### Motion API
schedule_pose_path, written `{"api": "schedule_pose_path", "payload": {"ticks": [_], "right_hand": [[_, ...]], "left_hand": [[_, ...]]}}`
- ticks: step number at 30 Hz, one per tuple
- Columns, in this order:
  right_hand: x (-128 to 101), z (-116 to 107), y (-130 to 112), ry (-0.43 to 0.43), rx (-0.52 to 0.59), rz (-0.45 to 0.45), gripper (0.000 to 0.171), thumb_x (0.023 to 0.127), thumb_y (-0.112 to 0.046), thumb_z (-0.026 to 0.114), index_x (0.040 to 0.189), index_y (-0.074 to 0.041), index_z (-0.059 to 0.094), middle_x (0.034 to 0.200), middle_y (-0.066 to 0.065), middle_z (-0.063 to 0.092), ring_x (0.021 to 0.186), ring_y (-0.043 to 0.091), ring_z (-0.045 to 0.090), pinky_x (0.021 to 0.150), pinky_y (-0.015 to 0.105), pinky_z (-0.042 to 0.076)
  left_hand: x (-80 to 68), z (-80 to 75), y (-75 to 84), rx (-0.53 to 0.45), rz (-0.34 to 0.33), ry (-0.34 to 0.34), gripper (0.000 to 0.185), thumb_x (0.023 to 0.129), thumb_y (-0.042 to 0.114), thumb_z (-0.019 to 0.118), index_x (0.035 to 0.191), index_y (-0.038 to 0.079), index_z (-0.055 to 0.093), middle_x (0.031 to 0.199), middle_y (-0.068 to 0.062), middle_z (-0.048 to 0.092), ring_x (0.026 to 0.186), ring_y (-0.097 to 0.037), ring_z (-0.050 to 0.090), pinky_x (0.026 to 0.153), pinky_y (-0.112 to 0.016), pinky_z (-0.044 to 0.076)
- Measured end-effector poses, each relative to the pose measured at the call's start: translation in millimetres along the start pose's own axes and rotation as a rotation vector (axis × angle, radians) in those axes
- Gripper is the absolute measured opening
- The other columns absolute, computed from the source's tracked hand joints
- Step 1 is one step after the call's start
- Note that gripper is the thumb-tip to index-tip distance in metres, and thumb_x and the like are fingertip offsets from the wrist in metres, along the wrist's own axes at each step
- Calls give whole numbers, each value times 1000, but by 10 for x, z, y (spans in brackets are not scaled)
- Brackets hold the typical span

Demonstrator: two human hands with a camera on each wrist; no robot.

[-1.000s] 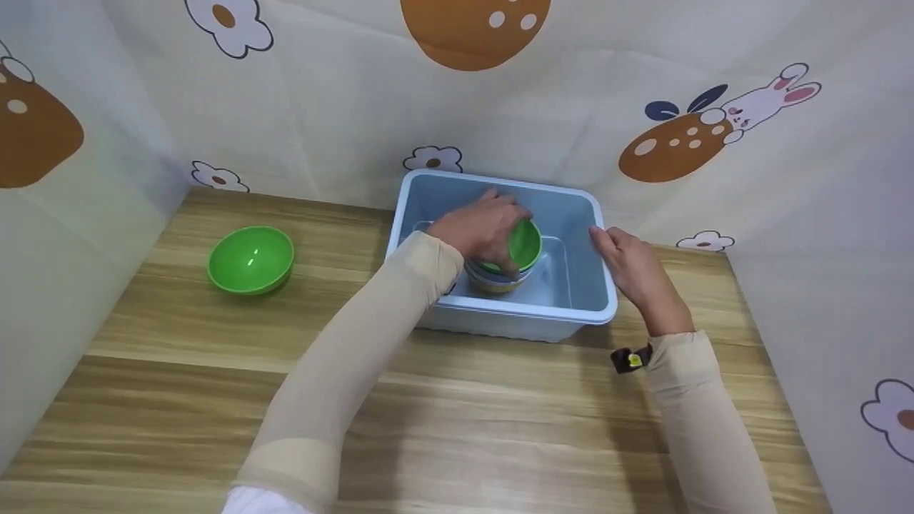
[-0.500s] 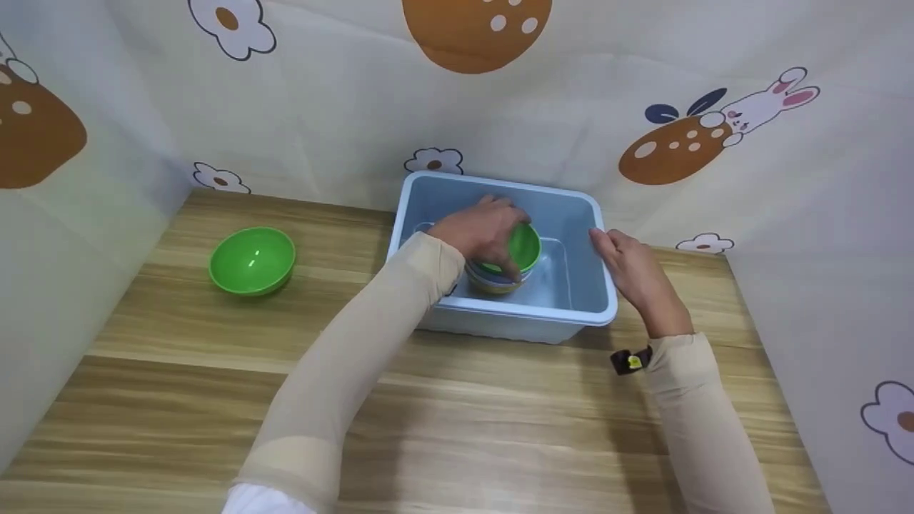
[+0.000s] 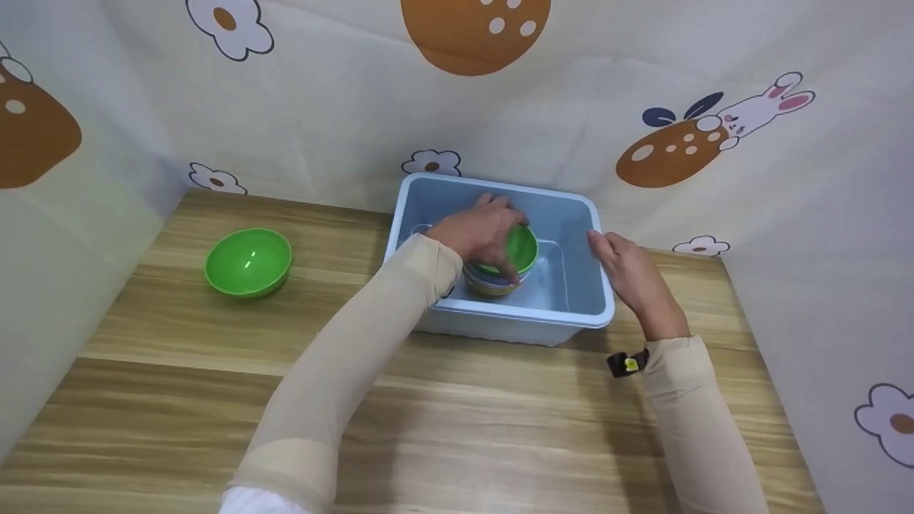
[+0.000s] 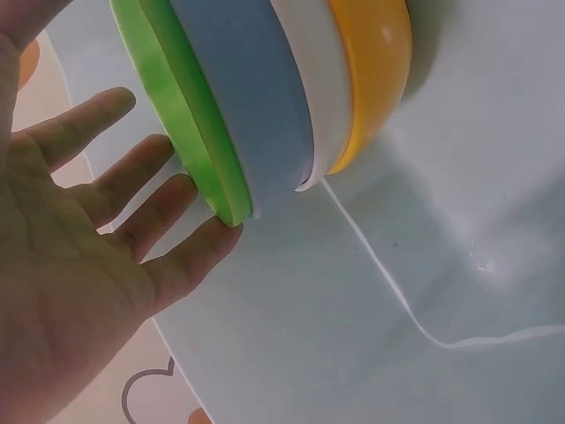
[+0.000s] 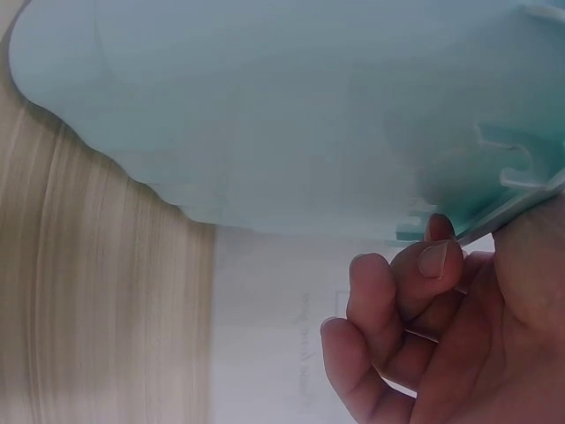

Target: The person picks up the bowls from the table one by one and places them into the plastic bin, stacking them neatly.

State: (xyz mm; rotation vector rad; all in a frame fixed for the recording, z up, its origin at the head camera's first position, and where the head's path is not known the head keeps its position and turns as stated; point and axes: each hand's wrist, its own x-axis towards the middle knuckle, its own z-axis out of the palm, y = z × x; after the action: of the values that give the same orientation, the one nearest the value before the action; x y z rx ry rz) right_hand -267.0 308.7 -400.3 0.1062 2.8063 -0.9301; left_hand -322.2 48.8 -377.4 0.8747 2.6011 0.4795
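Observation:
A light blue plastic tub (image 3: 521, 314) stands against the back wall. Inside it sits a stack of nested bowls, with a green bowl (image 3: 525, 248) uppermost. The left wrist view shows a blue bowl (image 4: 243, 88), a white bowl (image 4: 322, 79) and an orange bowl (image 4: 380, 71) beneath it. My left hand (image 3: 480, 230) reaches over the tub's near left side and spans the green bowl, thumb and fingers at its rim. My right hand (image 3: 632, 275) grips the tub's right rim, thumb over the edge and curled fingers outside, as the right wrist view shows.
Another green bowl (image 3: 248, 263) stands upright by itself on the wooden table (image 3: 485, 428), left of the tub. Patterned cloth walls (image 3: 321, 107) enclose the table at the back, left and right. A small black strap (image 3: 627, 365) is at the right wrist.

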Motion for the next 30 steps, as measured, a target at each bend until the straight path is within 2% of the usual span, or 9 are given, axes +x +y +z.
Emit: {"api": "schedule_pose_path", "payload": {"ticks": [9, 19, 30], "right_hand": [[-1, -6, 8, -11, 7, 9, 76, 102, -70, 25, 127, -6, 59, 129, 18, 65, 117, 33, 59, 104, 50, 50], [-6, 37, 12, 43, -13, -21, 72, 105, -64, 26, 121, -2, 61, 122, 21, 67, 114, 34, 62, 99, 49, 50], [-3, 11, -16, 8, -5, 1, 75, 104, -66, 26, 131, -4, 60, 130, 20, 65, 120, 36, 61, 106, 53, 49]], "left_hand": [[-22, -5, 8, -9, 14, 12, 89, 74, 46, 89, 150, 22, 50, 143, -6, 46, 134, -25, 36, 105, -46, 51], [-31, -40, 45, 50, 0, 51, 79, 85, 54, 75, 153, 24, 46, 154, -4, 43, 138, -24, 35, 111, -49, 49], [-62, -137, 132, 82, 24, 165, 65, 92, 51, 65, 149, 23, 51, 157, -5, 43, 144, -25, 38, 120, -48, 40]]}}
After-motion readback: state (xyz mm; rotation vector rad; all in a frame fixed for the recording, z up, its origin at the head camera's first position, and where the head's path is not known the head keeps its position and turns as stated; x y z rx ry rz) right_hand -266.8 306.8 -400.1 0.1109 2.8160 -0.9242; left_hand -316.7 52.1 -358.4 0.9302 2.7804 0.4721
